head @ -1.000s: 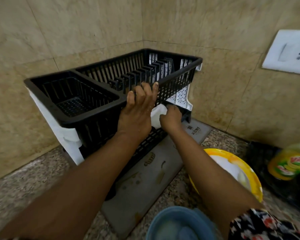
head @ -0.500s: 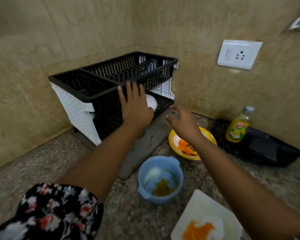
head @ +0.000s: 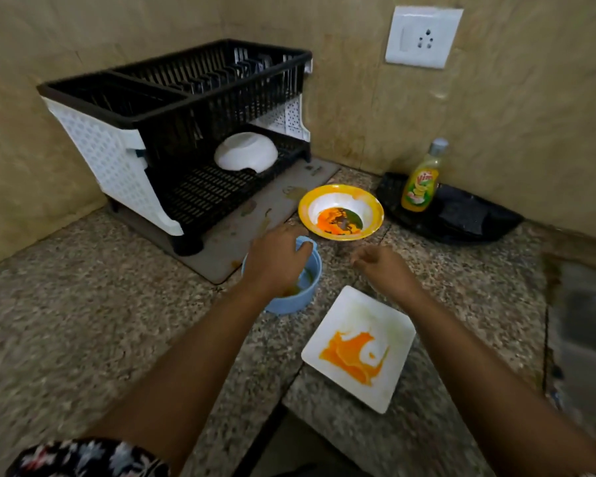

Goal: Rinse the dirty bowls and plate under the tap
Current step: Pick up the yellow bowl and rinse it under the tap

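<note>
A small blue bowl (head: 296, 297) with orange residue sits on the granite counter. My left hand (head: 276, 256) lies over its rim, fingers curled on the far edge. My right hand (head: 382, 265) hovers just right of it, loosely curled and holding nothing. A yellow-rimmed bowl (head: 340, 212) smeared orange and green stands behind the hands. A white square plate (head: 358, 346) with orange smears lies in front of my right hand. A clean white bowl (head: 245, 151) rests upside down on the lower shelf of the black dish rack (head: 186, 108).
A grey mat (head: 241, 235) lies under the rack. A yellow dish soap bottle (head: 422, 180) stands on a black tray (head: 461, 218) at the back right. The sink (head: 582, 325) shows at the right edge. A wall socket (head: 424, 36) is above.
Both hands have left the dish rack and come back toward me. The white bowl stays on the lower shelf. My left hand has dropped onto the blue bowl.
</note>
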